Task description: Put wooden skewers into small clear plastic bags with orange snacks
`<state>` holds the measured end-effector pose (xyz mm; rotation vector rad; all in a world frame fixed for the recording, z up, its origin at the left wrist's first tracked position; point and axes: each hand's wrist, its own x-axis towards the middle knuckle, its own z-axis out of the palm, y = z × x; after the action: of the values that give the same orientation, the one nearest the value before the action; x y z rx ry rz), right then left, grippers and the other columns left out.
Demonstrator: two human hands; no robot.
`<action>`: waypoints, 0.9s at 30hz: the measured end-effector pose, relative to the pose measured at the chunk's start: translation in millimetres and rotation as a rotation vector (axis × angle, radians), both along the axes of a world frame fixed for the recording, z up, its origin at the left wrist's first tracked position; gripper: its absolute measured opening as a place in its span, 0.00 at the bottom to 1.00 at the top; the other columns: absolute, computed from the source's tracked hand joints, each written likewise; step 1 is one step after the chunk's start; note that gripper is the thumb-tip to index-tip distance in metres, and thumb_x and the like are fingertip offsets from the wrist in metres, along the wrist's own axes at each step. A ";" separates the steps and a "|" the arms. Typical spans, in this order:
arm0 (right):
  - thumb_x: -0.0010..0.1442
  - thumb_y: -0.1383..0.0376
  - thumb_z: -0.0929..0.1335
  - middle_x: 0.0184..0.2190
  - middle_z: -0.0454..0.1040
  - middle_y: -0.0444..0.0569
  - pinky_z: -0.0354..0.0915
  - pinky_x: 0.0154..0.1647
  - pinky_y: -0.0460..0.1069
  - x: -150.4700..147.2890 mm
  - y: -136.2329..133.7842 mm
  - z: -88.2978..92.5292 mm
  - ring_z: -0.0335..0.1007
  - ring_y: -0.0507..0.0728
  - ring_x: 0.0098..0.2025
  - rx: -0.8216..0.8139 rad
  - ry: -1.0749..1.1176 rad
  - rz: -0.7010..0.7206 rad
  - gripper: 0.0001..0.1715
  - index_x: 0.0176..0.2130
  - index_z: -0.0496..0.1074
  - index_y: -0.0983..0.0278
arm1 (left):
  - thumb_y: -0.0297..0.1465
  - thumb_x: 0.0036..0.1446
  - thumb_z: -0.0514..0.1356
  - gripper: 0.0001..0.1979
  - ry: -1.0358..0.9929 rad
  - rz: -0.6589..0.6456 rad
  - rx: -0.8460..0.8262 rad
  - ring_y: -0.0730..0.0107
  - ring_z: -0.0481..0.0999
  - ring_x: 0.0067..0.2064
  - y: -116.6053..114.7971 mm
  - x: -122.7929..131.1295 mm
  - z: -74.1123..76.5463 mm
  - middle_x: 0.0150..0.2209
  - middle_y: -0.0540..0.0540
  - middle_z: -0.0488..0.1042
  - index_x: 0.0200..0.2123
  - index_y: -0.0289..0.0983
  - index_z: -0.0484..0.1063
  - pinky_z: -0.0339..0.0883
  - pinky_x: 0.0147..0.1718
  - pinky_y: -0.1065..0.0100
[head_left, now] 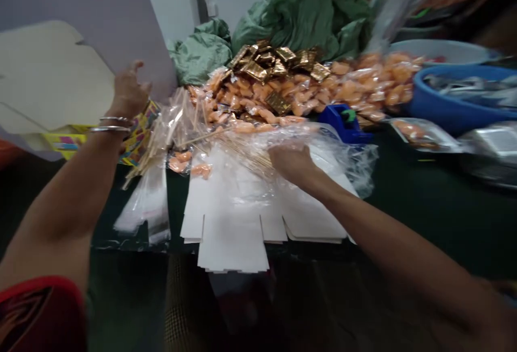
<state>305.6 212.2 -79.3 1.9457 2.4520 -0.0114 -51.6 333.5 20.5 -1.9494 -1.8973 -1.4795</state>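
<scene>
Right hand (291, 162) low at 12 o'clock, fingers (283, 159) curled down onto a sheaf of thin wooden skewers (246, 144) through clear plastic film (339, 144), the firmness of the hold impossible to tell. Left hand (130, 93) raised at 10 o'clock, fingers spread and partly bent beside the edge of a cream die-cut card blank (52, 77); pinch or mere contact unclear from this view. Two metal bangles (111, 124) around the left wrist. Skewers likely light, springy and quick to slide apart, so best gathered as a bunch near the middle rather than by the tips. Card blank probably light and fairly stiff, with flaps liable to bend, so safest taken along a long edge. Beneath the right hand, a stack of white card blanks (230, 233), its top likely slick under the film. Farther out at 12 o'clock, orange sweets in clear wrappers (363, 82) and gold foil packets (278, 61), with green plastic sacks (302, 18) behind. At 2 o'clock, a blue basin (452, 104).
</scene>
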 end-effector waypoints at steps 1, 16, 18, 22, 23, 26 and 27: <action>0.62 0.74 0.58 0.43 0.75 0.64 0.63 0.45 0.59 -0.4 -1.8 1.2 0.70 0.68 0.48 0.041 0.019 -0.006 0.19 0.47 0.72 0.69 | 0.14 0.41 0.67 0.28 0.090 -0.015 0.007 0.79 0.66 0.30 -11.0 7.0 -5.9 0.38 0.49 0.77 0.48 0.25 0.68 0.63 0.50 0.62; 0.61 0.69 0.59 0.31 0.75 0.56 0.56 0.32 0.49 14.4 -77.1 24.9 0.68 0.58 0.32 0.045 0.167 -0.065 0.15 0.37 0.73 0.68 | 0.29 0.56 0.60 0.16 -0.766 -0.800 -0.696 0.74 0.74 0.33 -338.7 171.5 -113.8 0.39 0.45 0.74 0.50 0.39 0.69 0.70 0.29 0.73; 0.59 0.68 0.60 0.26 0.72 0.51 0.54 0.31 0.48 42.9 -111.0 17.9 0.65 0.55 0.30 0.032 0.292 -0.083 0.13 0.31 0.72 0.66 | 0.31 0.54 0.63 0.15 -1.018 -0.852 -0.899 0.76 0.72 0.27 -343.2 191.1 -126.4 0.34 0.46 0.74 0.45 0.35 0.71 0.67 0.23 0.75; 0.57 0.63 0.60 0.18 0.61 0.42 0.51 0.26 0.46 84.2 -187.0 -11.4 0.57 0.51 0.24 -0.094 0.722 -0.197 0.13 0.24 0.65 0.64 | 0.28 0.48 0.67 0.18 -1.403 -0.850 -1.146 0.79 0.70 0.25 -330.9 224.3 -145.4 0.33 0.44 0.74 0.44 0.31 0.73 0.63 0.19 0.77; 0.57 0.61 0.61 0.17 0.58 0.40 0.51 0.24 0.45 87.9 -203.2 -20.1 0.54 0.50 0.22 -0.147 0.855 -0.240 0.13 0.24 0.64 0.63 | 0.26 0.47 0.67 0.18 -1.455 -0.839 -1.163 0.79 0.71 0.25 -326.7 231.3 -148.4 0.34 0.44 0.75 0.44 0.31 0.73 0.64 0.19 0.78; 0.55 0.56 0.63 0.16 0.51 0.35 0.45 0.18 0.44 86.3 -235.8 -40.4 0.45 0.47 0.17 -0.336 1.237 -0.345 0.14 0.26 0.62 0.62 | 0.24 0.47 0.67 0.17 -1.534 -0.844 -1.134 0.78 0.72 0.27 -316.3 248.6 -152.5 0.35 0.43 0.75 0.43 0.31 0.73 0.66 0.21 0.78; 0.55 0.55 0.64 0.16 0.50 0.34 0.44 0.18 0.43 83.7 -241.5 -43.9 0.43 0.46 0.17 -0.392 1.330 -0.353 0.14 0.26 0.61 0.62 | 0.25 0.48 0.67 0.16 -1.541 -0.860 -1.111 0.78 0.73 0.27 -314.0 253.0 -152.2 0.35 0.44 0.75 0.42 0.31 0.73 0.66 0.22 0.78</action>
<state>389.3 -29.3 -123.2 2.4680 2.0562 -2.1805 201.4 19.5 -131.8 -2.2760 -3.0090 -3.4817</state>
